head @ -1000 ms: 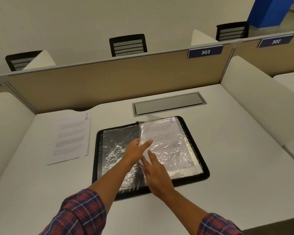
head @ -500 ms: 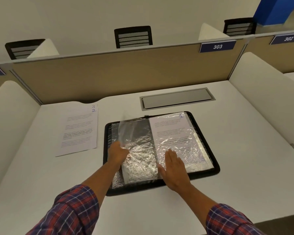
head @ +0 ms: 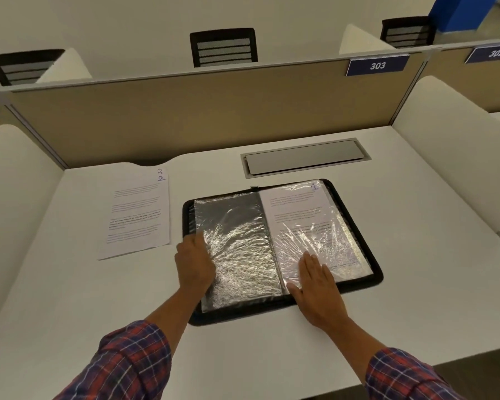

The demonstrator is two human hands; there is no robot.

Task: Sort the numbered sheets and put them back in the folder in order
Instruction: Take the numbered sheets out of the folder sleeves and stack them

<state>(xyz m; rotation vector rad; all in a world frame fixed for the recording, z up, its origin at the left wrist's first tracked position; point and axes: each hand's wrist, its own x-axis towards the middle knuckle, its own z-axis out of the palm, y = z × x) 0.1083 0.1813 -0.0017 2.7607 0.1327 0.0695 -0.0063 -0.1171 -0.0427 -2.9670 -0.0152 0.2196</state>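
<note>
Display folder (head: 280,308), open: we keep left hand (head: 195,265) and right hand (head: 315,287) spread flat, smoothing sleeves before loading sheet 2 (head: 137,215).

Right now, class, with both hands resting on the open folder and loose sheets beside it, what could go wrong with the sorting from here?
1. The loose sheets are stacked with 2 and 3 showing at one corner; both could get slid into one sleeve.
2. The empty sleeve under the left hand is crinkled, so a sheet may snag going in.
3. Sheet 1 sits on the right page under the right hand; filling the left page next could break the order.
</note>
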